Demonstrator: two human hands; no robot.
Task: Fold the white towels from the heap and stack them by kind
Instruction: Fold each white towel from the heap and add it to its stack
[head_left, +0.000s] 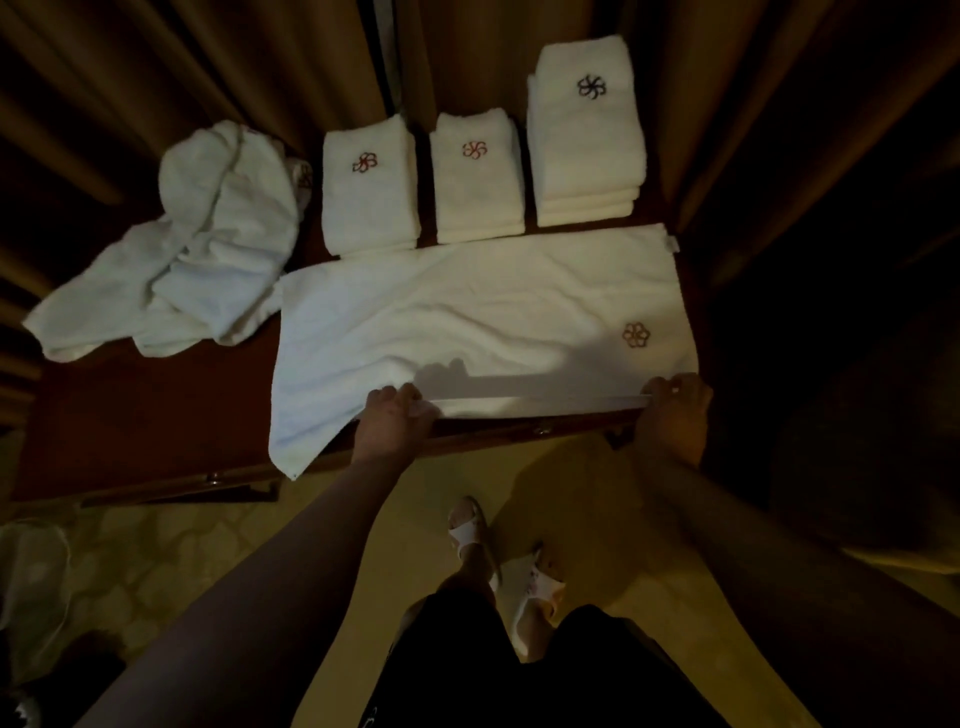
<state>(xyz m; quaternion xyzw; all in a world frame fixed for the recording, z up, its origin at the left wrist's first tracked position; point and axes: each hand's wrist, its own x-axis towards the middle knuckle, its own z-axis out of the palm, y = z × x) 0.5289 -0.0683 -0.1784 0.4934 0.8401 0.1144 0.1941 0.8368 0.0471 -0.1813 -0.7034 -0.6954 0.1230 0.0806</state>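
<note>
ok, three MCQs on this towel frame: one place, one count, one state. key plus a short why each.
1. Where is the unfolded heap?
A. left of the folded stacks
B. on the floor
C. on top of the tallest stack

2. How many folded stacks stand along the far edge of the table?
A. one
B. three
C. five

3. What is the spread towel doing?
A. rolled into a tube
B. lying open, its near edge gripped by both hands
C. hanging from a hook

Key:
1 A: the heap lies at the table's left end, beside the left stack.
2 B: left stack, middle stack and tall right stack.
3 B: left hand and right hand each hold the near edge.
</note>
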